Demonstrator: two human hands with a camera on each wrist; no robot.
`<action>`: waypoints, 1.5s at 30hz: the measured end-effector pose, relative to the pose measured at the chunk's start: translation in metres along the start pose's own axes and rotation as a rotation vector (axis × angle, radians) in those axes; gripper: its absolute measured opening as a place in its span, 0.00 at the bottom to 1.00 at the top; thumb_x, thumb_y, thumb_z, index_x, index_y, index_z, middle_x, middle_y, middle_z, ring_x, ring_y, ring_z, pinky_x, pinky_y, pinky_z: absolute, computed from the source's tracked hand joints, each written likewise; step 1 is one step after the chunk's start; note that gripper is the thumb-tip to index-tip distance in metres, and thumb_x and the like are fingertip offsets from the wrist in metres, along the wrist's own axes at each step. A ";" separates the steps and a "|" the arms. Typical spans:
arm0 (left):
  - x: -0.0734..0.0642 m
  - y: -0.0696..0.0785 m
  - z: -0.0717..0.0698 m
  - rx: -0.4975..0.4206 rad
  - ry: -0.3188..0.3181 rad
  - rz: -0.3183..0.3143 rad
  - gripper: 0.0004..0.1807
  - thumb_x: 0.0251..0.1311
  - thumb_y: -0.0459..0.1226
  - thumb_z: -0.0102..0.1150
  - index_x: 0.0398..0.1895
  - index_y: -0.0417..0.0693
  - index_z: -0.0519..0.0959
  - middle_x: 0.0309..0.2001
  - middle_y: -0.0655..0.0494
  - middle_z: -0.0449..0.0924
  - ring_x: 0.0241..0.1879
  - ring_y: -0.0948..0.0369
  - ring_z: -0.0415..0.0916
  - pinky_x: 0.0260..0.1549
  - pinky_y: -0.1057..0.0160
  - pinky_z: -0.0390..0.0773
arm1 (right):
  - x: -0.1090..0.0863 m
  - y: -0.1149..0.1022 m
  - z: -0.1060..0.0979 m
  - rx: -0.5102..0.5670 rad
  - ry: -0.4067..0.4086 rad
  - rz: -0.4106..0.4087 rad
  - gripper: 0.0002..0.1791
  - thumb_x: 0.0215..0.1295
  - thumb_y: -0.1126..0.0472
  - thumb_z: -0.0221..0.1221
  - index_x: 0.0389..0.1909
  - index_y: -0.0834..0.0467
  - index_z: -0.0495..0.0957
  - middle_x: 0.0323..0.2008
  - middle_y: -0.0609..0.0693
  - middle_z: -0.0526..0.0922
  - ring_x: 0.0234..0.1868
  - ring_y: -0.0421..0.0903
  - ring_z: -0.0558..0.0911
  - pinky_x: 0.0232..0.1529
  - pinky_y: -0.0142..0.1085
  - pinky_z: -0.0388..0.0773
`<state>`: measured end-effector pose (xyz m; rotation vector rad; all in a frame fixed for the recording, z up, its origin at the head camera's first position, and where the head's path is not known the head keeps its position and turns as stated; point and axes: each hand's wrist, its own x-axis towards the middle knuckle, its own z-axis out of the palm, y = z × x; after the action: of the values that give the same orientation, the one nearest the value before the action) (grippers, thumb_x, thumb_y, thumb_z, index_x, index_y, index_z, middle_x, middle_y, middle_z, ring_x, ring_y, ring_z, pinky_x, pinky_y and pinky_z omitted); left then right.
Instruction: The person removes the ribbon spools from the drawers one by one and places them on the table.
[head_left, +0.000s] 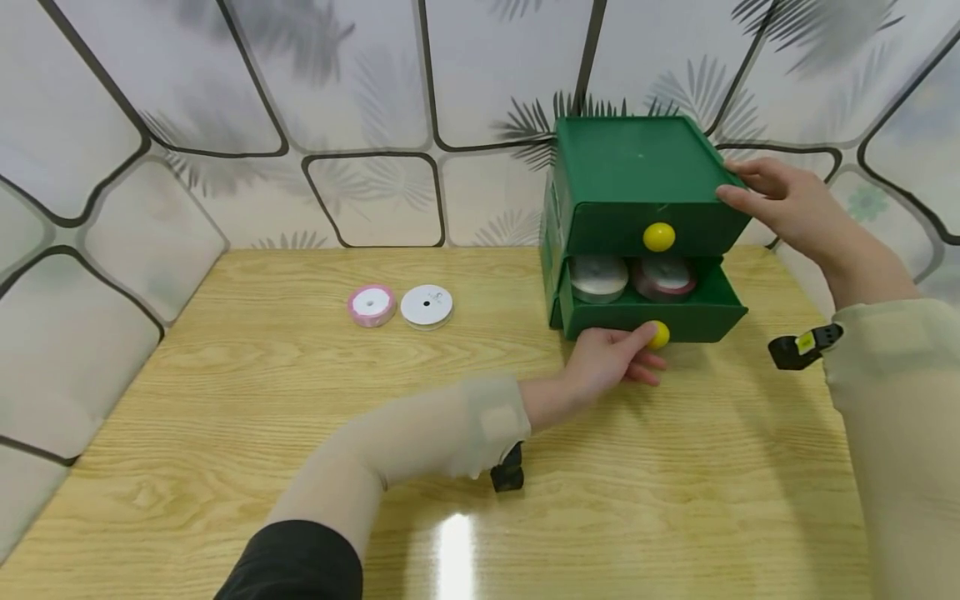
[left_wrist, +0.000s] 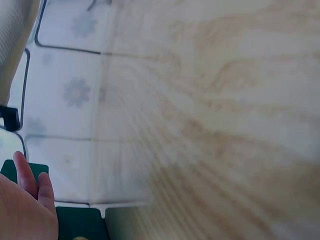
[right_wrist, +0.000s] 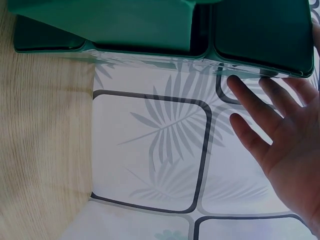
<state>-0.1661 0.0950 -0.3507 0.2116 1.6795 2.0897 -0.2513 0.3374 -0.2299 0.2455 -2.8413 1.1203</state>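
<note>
A green drawer cabinet (head_left: 637, 158) stands at the back right of the table, its lower drawer (head_left: 618, 321) pulled out. Two ribbon spools, one pale (head_left: 598, 279) and one with a pinkish edge (head_left: 663, 277), lie inside that drawer. My left hand (head_left: 600, 364) pinches the drawer's yellow knob (head_left: 659, 335), thumb against it and the lower fingers extended. In the left wrist view only part of this hand (left_wrist: 30, 205) shows, at the lower left. With fingers extended, my right hand (head_left: 791, 204) touches the cabinet's upper right edge. The right wrist view shows that hand (right_wrist: 285, 135) beside the cabinet's side.
Left of the cabinet, a pink-edged ribbon spool (head_left: 371, 306) and a white spool (head_left: 427, 307) lie side by side on the wooden table (head_left: 262, 375). Another yellow knob (head_left: 659, 237) is on the upper drawer. A patterned wall covering (head_left: 375, 200) rises behind the table.
</note>
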 end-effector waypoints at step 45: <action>-0.057 -0.027 0.020 0.049 -0.020 -0.042 0.17 0.69 0.44 0.55 0.41 0.40 0.85 0.27 0.48 0.85 0.26 0.50 0.84 0.36 0.68 0.80 | 0.001 0.002 0.001 -0.014 0.003 0.012 0.34 0.73 0.46 0.50 0.75 0.54 0.55 0.74 0.61 0.53 0.71 0.64 0.54 0.65 0.63 0.48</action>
<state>-0.1012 0.0923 -0.3624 0.2099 1.7108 2.0111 -0.2527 0.3380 -0.2315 0.2253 -2.8508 1.1011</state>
